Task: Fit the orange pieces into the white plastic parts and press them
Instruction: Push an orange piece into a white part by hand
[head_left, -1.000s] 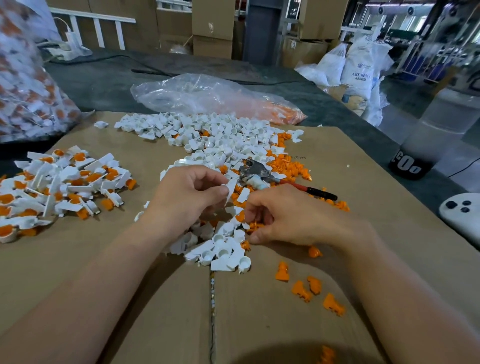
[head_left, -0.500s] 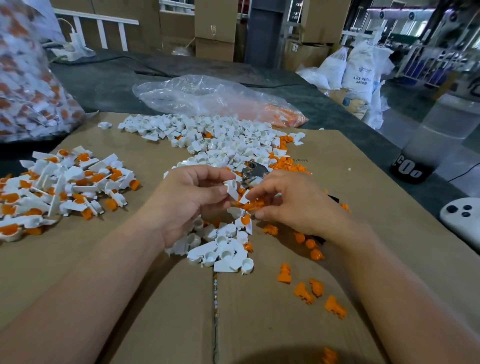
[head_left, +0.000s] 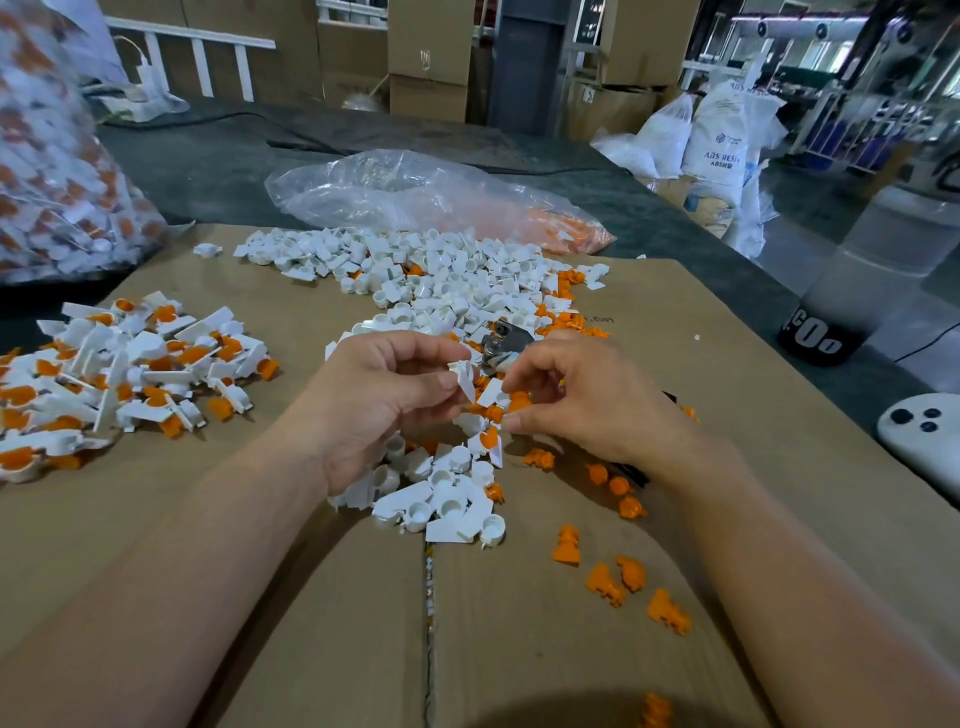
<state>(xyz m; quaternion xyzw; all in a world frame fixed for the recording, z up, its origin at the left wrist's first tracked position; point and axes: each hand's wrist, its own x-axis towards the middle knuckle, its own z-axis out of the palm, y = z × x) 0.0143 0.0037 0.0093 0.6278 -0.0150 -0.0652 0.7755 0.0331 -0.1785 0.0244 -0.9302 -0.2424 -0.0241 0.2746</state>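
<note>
My left hand (head_left: 379, 395) pinches a small white plastic part (head_left: 464, 376) between thumb and fingers, just above the cardboard. My right hand (head_left: 582, 400) is close beside it with fingers curled; what its fingertips hold is hidden, with orange pieces (head_left: 517, 402) right under them. A heap of empty white parts (head_left: 436, 280) lies behind the hands and a smaller cluster (head_left: 441, 493) lies below them. Loose orange pieces (head_left: 605, 582) are scattered at the lower right. Assembled white-and-orange parts (head_left: 130, 369) are piled at the left.
Metal pliers (head_left: 501, 343) with a dark handle lie behind my right hand. A clear plastic bag (head_left: 415, 197) with orange pieces sits at the back, a big bag of finished parts (head_left: 47, 171) far left, a white controller (head_left: 924, 436) at the right edge.
My right hand has lifted off the cardboard from among the orange pieces and come up beside my left hand. The left hand keeps its hold on the white part.
</note>
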